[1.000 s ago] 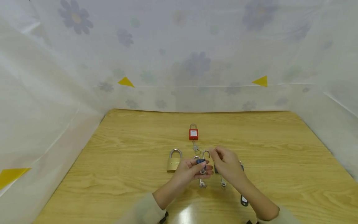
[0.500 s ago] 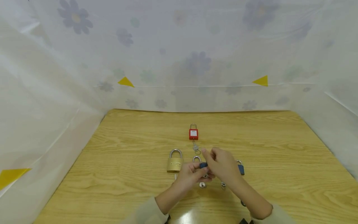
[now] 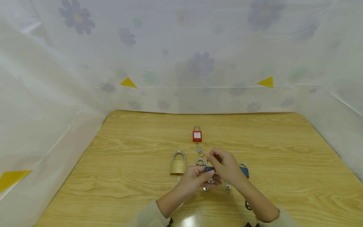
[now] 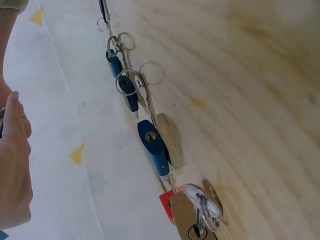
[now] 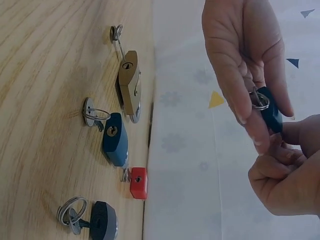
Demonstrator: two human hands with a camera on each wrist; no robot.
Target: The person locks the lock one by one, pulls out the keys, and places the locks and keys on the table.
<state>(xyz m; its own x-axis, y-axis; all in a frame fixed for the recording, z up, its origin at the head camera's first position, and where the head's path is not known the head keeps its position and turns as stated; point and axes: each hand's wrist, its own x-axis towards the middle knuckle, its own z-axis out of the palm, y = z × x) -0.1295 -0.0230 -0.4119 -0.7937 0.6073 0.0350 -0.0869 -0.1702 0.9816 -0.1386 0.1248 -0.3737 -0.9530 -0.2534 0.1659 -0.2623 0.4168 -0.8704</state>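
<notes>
A small blue padlock (image 3: 209, 169) is held up off the table between my two hands. My left hand (image 3: 194, 179) grips its body with thumb and fingers. Its key with a ring (image 5: 260, 101) hangs at the keyhole end, as the right wrist view shows. My right hand (image 3: 226, 166) pinches at the padlock's shackle (image 3: 208, 163), which the fingers partly cover. I cannot tell whether the shackle is locked. Below the hands lies another blue padlock (image 5: 115, 140), its key (image 5: 91, 113) beside the keyhole.
A brass padlock (image 3: 178, 167) lies left of the hands. Farther back is a red padlock (image 3: 197, 136) with its key (image 3: 199, 149). To the right lie a blue padlock (image 3: 244, 171), a key (image 3: 228, 187) and a black tag (image 3: 248, 205). A flowered sheet (image 3: 181, 63) encloses the table.
My right hand has moved left onto the held padlock's shackle, which stood uncovered beside its fingers a second ago. The left hand has shifted slightly right and down with the padlock, which has turned.
</notes>
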